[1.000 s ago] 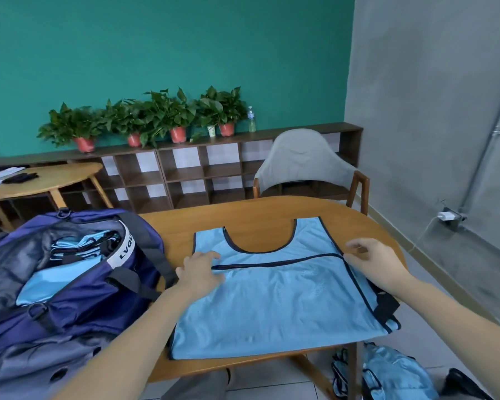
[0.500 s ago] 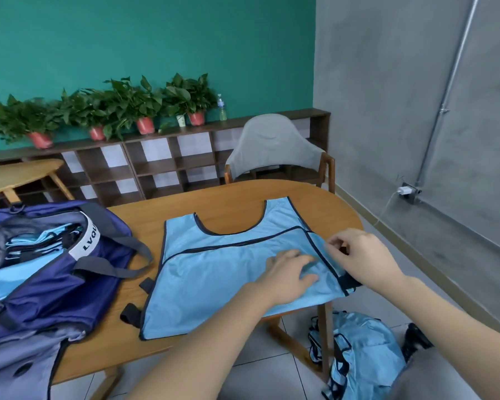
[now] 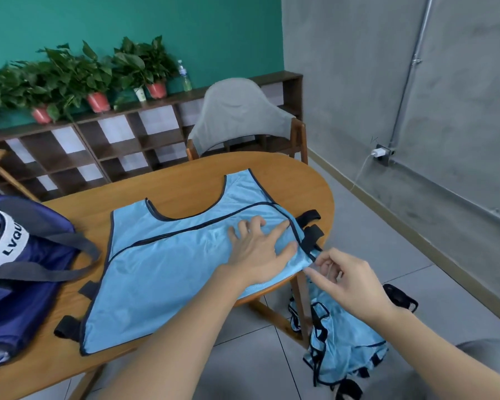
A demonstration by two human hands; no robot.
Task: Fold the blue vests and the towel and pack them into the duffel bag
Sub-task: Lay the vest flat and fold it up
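Note:
A light blue vest [image 3: 168, 272] with dark trim lies flat on the wooden table [image 3: 191, 183], neck hole toward the far side. My left hand [image 3: 257, 249] presses flat on its right part, fingers spread. My right hand [image 3: 344, 281] pinches the vest's right edge at the table's rim, beside the black side straps [image 3: 312, 232]. The navy duffel bag [image 3: 20, 269] stands open at the left with blue fabric inside. More blue vests [image 3: 341, 342] lie in a heap on the floor under the table's right end. No towel is in sight.
A grey-backed chair [image 3: 240, 116] stands behind the table. A low wooden shelf [image 3: 104, 145] with potted plants [image 3: 98, 79] runs along the green wall. A charger [image 3: 378, 153] is plugged into the grey wall at the right.
My left hand slid from the vest's left side across to its right side. My right hand dropped along the right edge toward the near corner. The view turned right and down.

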